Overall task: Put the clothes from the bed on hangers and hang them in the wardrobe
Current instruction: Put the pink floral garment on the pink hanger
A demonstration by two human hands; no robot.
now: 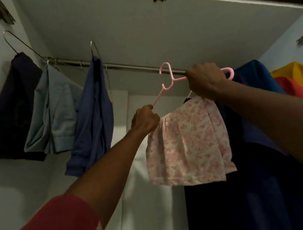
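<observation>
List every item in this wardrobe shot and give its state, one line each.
Pink plastic hanger: held by both hands, hook at the rail.
Pink floral cloth: draped from that hanger.
Metal wardrobe rail: fixed, carrying hangers.
Dark navy garment: hanging folded.
Pale blue garment: hanging folded.
Blue denim garment: hanging folded.
Left hand: gripping the hanger's arm.
Right hand: gripping the hanger.

So all that shows of the person is two arms and hands coming up from the bottom of the shot. The left arm wears a knit sleeve [52,228] in reddish pink: a solid darker red band on its upper part, then a lighter, speckled pink-and-white knit below that, down at the frame edge. Above the sleeve the forearm is bare up to the left hand [144,119]. The right forearm and right hand [206,82] are bare, no sleeve, watch or rings visible.
</observation>
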